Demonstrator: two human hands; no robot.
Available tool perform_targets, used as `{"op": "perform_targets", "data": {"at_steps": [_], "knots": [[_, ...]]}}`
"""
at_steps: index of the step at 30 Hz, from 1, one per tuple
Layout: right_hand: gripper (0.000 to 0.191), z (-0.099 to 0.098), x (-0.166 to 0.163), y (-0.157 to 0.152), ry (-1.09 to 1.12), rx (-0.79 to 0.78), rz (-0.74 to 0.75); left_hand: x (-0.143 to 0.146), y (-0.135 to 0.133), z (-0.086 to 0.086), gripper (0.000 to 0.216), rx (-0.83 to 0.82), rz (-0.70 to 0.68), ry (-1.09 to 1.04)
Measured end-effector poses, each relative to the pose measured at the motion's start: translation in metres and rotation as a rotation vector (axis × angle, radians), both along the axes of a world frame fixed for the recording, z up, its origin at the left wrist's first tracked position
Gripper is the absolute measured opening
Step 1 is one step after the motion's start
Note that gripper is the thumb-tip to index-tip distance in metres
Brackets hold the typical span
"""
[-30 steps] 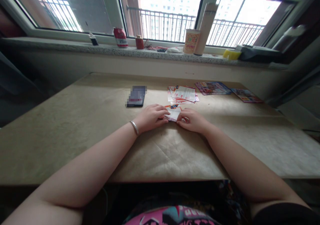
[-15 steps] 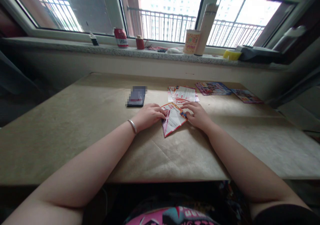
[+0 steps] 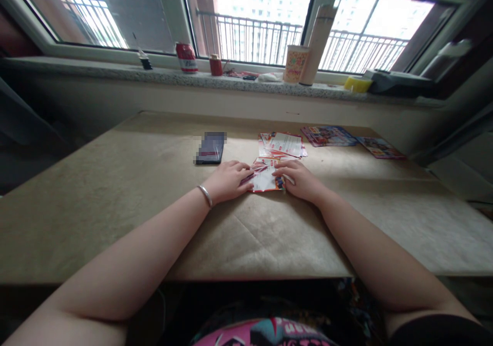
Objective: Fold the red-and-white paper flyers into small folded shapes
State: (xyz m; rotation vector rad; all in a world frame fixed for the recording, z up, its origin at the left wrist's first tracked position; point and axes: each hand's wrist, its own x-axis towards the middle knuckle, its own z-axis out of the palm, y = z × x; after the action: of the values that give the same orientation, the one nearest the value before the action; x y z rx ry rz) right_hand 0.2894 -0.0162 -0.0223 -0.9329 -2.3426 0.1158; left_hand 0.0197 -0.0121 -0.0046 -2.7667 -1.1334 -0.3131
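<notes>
We see glossy printed paper in the leaflet [image 3: 265,180], matt creased brown paper over the table [image 3: 115,192], and a shiny metal bangle [image 3: 205,195] on our wrist.

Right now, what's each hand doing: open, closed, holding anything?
Left hand: fingertips on the folded leaflet, grip cannot be told.
Right hand: open, fingers pressing the leaflet.

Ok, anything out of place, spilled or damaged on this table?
Nothing stands out. The folded leaflet lies between the left hand and right hand, both touching it; the leaflet stack behind is slightly fanned, and the brown table cover only shows creases.
</notes>
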Motion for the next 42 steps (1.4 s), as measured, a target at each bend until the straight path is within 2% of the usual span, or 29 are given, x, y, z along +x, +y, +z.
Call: {"op": "perform_targets", "data": {"at_steps": [3, 8, 14, 20, 24, 27, 31, 34, 38, 42], "knots": [[0.038, 0.001, -0.001, 0.0, -0.012, 0.002, 0.029, 0.001, 0.0, -0.003, 0.05, -0.025, 0.037, 0.005], [0.022, 0.004, -0.002, -0.001, -0.012, 0.006, 0.045, -0.001, 0.002, -0.008, 0.058, -0.038, 0.006, 0.005], [0.01, 0.009, -0.003, -0.002, 0.003, 0.013, 0.048, 0.001, 0.002, -0.005, 0.042, 0.008, -0.072, -0.037], [0.01, 0.013, -0.004, -0.006, -0.043, -0.036, 0.074, 0.002, 0.005, -0.007, 0.026, 0.043, -0.171, -0.098], [0.021, 0.015, -0.006, -0.011, -0.092, -0.131, -0.032, 0.003, 0.008, -0.008, 0.022, 0.029, -0.217, -0.131], [0.025, 0.015, -0.006, -0.013, -0.046, -0.235, -0.118, 0.006, 0.008, -0.007, 0.021, 0.011, -0.222, -0.133], [0.027, 0.017, -0.003, -0.013, 0.019, -0.381, -0.159, 0.009, 0.004, -0.005, 0.022, -0.017, -0.223, -0.108], [0.03, 0.018, -0.002, -0.012, 0.047, -0.411, -0.208, 0.012, 0.0, -0.002, 0.021, -0.063, -0.177, -0.088], [0.029, 0.018, -0.005, -0.01, 0.065, -0.438, -0.348, 0.014, -0.004, 0.001, 0.024, -0.113, -0.093, -0.107], [0.022, 0.015, -0.008, -0.007, 0.013, -0.447, -0.472, 0.014, -0.006, 0.005, 0.032, -0.114, -0.113, -0.074]]}}
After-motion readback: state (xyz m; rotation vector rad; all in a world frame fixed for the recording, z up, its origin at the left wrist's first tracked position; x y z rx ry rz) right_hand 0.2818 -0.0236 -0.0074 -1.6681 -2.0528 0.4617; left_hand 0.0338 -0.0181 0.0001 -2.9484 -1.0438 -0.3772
